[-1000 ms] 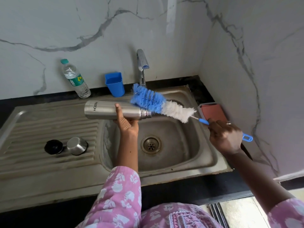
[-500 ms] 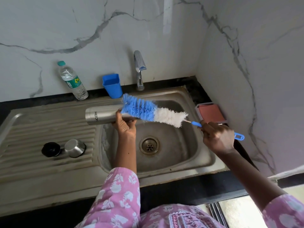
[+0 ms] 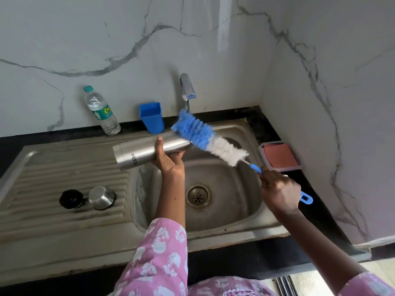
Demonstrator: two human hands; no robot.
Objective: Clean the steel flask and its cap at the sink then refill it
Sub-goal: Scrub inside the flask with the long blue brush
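Flask (image 3: 141,153) of steel is lying almost level in my left hand (image 3: 170,161), above the left edge of the sink (image 3: 235,210) basin. Its base is pointing left and its open mouth is pointing right, toward my right hand (image 3: 280,193). My left hand is gripping it around the middle, thumb on top. My right hand is closing around the blue handle of the bottle brush (image 3: 209,141). The bristle head is hanging just at the mouth, blurred, outside the flask and slanting across its long axis. I am judging that the brush must line up with this axis before entering. Steel cap (image 3: 101,197) and black stopper (image 3: 71,198) are resting on the drainboard (image 3: 53,167), well apart from the flask.
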